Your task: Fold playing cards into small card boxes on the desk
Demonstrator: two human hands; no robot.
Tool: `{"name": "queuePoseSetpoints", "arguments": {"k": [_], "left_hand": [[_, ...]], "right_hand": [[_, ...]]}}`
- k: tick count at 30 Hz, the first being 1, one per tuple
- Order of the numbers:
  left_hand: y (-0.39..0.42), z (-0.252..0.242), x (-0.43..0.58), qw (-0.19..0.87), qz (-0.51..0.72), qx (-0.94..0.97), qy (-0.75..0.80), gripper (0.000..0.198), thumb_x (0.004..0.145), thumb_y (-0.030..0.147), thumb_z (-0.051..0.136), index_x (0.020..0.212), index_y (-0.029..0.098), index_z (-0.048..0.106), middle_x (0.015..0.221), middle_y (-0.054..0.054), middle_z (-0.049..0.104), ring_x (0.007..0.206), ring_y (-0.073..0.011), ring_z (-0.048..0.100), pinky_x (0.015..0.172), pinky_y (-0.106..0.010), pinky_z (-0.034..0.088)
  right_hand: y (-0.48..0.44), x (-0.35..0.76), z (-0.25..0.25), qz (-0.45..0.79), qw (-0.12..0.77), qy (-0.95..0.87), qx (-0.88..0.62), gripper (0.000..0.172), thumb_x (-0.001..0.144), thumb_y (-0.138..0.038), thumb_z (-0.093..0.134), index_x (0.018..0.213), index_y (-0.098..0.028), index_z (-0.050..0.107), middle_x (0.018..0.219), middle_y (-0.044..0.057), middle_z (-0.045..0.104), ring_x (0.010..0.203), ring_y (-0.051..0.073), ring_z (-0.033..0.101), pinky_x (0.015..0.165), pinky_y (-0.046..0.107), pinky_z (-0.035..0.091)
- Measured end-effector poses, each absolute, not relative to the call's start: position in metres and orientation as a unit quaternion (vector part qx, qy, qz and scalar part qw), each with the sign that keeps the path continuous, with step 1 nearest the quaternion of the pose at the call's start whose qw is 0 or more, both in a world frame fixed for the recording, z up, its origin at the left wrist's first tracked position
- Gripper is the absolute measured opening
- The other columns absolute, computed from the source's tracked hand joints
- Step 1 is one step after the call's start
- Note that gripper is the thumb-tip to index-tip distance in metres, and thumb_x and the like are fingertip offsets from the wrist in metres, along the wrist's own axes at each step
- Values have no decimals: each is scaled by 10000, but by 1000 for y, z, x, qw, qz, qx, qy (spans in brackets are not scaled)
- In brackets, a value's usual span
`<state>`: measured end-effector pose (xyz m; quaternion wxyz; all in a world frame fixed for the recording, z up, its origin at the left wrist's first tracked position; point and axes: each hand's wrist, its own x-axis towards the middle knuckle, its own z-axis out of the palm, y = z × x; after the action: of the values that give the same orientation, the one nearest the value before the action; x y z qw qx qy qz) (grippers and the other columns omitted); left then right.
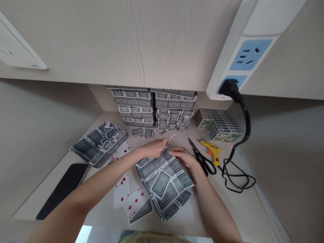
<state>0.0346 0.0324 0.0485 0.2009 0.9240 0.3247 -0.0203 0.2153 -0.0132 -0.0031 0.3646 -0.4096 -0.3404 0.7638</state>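
Note:
A box built from grey-backed playing cards (162, 182) lies tilted in front of me on the table. My left hand (157, 148) is closed at its far edge, with the thumb and index finger pinching near the corner. My right hand (184, 156) grips the far right edge, fingers bent over the card wall. The fingertips of both hands nearly meet, and the inner side of that edge is hidden. Loose playing cards, among them a diamond card (136, 200), lie face up to the left of the box.
Card-built boxes (136, 101) are stacked at the back. An open card tray (88, 145) and a black flat case (63, 190) stand left. Scissors (202, 160), a yellow glue gun (214, 152), its cord (238, 180), and wrapped card decks (222, 125) are right. A power strip (243, 64) hangs above.

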Motion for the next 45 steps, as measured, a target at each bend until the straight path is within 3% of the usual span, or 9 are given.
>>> {"name": "queuePoseSetpoints", "arguments": {"k": [6, 15, 23, 28, 34, 36, 41, 45], "left_hand": [[35, 47, 37, 216, -19, 926, 309, 354, 671, 98, 472, 1023, 134, 450, 1021, -107, 561, 937, -203, 533, 767, -268, 423], [39, 39, 37, 237, -8, 930, 282, 261, 711, 136, 471, 965, 124, 529, 1000, -108, 571, 931, -195, 532, 798, -267, 420], [40, 34, 36, 295, 3, 911, 289, 446, 710, 131, 481, 1153, 113, 429, 1170, -135, 528, 1048, -206, 505, 854, -278, 404], [40, 31, 32, 364, 24, 890, 275, 646, 699, 98, 488, 1302, 148, 261, 1242, -111, 492, 1079, -175, 500, 855, -248, 407], [41, 36, 37, 393, -5, 891, 228, 431, 724, 61, 407, 1127, 176, 505, 1154, -59, 575, 995, -158, 552, 823, -245, 424], [41, 37, 38, 399, -11, 886, 237, 511, 692, 21, 393, 1172, 178, 468, 1200, -63, 543, 1046, -158, 527, 859, -257, 411], [39, 39, 34, 467, 28, 856, 221, 750, 625, -50, 357, 1329, 163, 207, 1354, -100, 367, 1218, -131, 371, 989, -285, 317], [38, 35, 31, 493, 61, 841, 215, 620, 663, -27, 355, 1258, 143, 318, 1338, -123, 379, 1201, -132, 392, 994, -308, 315]], "right_hand": [[-14, 214, 0, 760, 357, -350, -414, 396, 523, -237, 769, 902, -158, 687, 688, 26, 697, 612, 158, 627, 681, 315, 459], [-15, 210, 3, 747, 360, -355, -432, 366, 512, -239, 770, 862, -159, 697, 711, 23, 701, 614, 143, 620, 696, 304, 465], [-17, 209, 5, 730, 356, -377, -445, 397, 495, -272, 775, 866, -152, 697, 724, 32, 700, 633, 152, 622, 718, 319, 461], [-17, 209, 3, 737, 363, -366, -437, 374, 509, -276, 772, 855, -157, 698, 763, 37, 701, 663, 155, 627, 735, 319, 459], [-18, 209, 7, 732, 359, -393, -425, 358, 511, -267, 770, 842, -150, 703, 754, 42, 703, 689, 168, 628, 793, 348, 437], [-18, 208, 7, 729, 357, -397, -427, 360, 510, -271, 771, 844, -154, 703, 761, 44, 704, 715, 179, 629, 809, 359, 429], [-17, 205, 7, 721, 366, -417, -415, 356, 516, -295, 768, 838, -159, 705, 906, 72, 688, 884, 211, 605, 854, 362, 409], [-19, 203, 5, 712, 377, -428, -410, 334, 535, -299, 760, 841, -176, 708, 935, 63, 681, 893, 200, 602, 881, 345, 390]]}}
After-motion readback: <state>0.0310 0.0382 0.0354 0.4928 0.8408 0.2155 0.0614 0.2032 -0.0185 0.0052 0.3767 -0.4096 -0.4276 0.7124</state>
